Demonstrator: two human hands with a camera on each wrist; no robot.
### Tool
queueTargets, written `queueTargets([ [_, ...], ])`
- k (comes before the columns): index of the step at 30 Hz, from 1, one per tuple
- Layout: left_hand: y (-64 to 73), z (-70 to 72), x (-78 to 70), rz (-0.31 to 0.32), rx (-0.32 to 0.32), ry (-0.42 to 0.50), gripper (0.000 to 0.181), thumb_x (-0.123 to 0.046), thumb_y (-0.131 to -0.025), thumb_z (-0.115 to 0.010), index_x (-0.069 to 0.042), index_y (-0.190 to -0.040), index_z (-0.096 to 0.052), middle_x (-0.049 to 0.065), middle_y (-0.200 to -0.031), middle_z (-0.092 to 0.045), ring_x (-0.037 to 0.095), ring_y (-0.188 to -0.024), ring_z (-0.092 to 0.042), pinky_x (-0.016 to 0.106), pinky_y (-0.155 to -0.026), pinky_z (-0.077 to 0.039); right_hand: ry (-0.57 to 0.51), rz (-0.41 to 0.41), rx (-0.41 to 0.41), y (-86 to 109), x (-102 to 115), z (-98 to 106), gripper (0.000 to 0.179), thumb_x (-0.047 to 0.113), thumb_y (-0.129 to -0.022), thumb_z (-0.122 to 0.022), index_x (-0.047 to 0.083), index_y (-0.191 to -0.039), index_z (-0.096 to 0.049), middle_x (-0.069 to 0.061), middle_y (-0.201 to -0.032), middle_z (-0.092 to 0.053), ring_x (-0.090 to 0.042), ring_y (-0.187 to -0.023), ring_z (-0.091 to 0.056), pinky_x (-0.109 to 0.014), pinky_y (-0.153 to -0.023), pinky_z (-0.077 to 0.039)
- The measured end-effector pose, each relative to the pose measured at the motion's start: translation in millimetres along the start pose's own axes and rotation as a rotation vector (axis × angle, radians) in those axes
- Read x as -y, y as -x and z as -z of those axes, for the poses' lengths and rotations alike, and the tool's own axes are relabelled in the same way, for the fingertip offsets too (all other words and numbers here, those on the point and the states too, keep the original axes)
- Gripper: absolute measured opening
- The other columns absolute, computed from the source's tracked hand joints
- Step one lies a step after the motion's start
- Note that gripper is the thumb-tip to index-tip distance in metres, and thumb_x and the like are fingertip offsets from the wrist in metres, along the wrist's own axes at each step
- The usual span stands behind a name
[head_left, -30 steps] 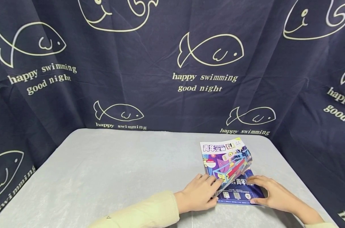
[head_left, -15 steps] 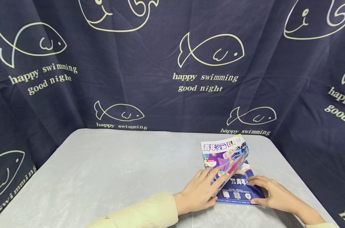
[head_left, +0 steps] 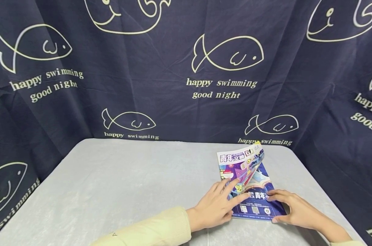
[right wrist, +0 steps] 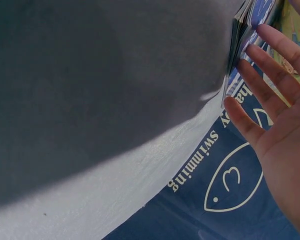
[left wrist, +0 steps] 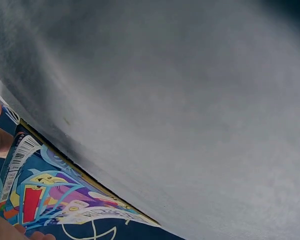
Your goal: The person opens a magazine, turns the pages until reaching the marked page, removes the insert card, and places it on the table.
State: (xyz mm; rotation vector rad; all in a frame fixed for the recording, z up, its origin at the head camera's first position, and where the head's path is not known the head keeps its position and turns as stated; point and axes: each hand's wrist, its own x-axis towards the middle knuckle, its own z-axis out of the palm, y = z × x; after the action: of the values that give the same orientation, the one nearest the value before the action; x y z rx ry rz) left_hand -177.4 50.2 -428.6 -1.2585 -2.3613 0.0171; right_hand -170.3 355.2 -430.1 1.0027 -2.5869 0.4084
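At the right side of the table lies a magazine with a bright purple and white cover point(head_left: 233, 167), its right side curled up and over to the left. Under the curl a dark blue page point(head_left: 256, 208) with white print and codes shows. My left hand point(head_left: 211, 206) rests on the cover's lower left, fingers spread and mostly straight. At the magazine's lower right edge, my right hand point(head_left: 299, 212) touches the page, thumb by the front corner. The right wrist view has its long fingers point(right wrist: 267, 92) against the page edges point(right wrist: 237, 40). A barcode point(left wrist: 24, 155) appears in the left wrist view.
A grey-covered table point(head_left: 118, 184) spreads out left of the magazine. Dark blue curtains point(head_left: 161, 78) with white fish and lettering stand behind it and at both sides. The magazine's raised top corner reaches up near the back curtain.
The cover's curled edge has moved left and stands higher, baring more of the blue page. My left fingers have spread over the cover. My right hand has stayed nearly still.
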Motion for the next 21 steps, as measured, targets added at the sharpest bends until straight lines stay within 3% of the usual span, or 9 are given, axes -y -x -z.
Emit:
queueTargets([
  [6,0.8,-0.5,0.4,0.019,-0.038,-0.025,0.076,-0.047,-0.079,-0.058,-0.024,-0.143,-0.024,0.016,-0.148,-0.018,0.031,-0.131,-0.030,0.036,-0.100,-0.034,0.007,-0.001,0.017,0.5,-1.6,-0.3,0.054,0.050,-0.053,-0.081,0.021,-0.095,-0.065,-0.002,-0.107,-0.062,-0.015,-0.098,-0.055,0.002,-0.092,-0.013],
  [15,1.6,1.2,1.4,0.078,-0.018,-0.005,0.072,-0.052,-0.077,-0.060,-0.025,-0.137,-0.031,0.015,-0.153,0.001,0.035,-0.138,-0.012,0.042,-0.105,-0.026,0.039,-0.011,0.033,1.2,0.6,-1.0,0.058,0.052,-0.051,-0.081,0.022,-0.098,-0.065,-0.001,-0.110,-0.061,-0.020,-0.096,-0.055,0.002,-0.091,-0.010],
  [21,4.1,2.2,0.7,0.081,-0.016,-0.039,0.068,-0.052,-0.078,-0.057,-0.024,-0.135,-0.032,0.014,-0.153,0.009,0.036,-0.139,-0.001,0.047,-0.107,-0.023,0.082,-0.009,0.020,1.5,1.5,-0.3,0.057,0.053,-0.049,-0.081,0.025,-0.097,-0.065,0.002,-0.110,-0.061,-0.019,-0.094,-0.056,-0.005,-0.088,-0.020],
])
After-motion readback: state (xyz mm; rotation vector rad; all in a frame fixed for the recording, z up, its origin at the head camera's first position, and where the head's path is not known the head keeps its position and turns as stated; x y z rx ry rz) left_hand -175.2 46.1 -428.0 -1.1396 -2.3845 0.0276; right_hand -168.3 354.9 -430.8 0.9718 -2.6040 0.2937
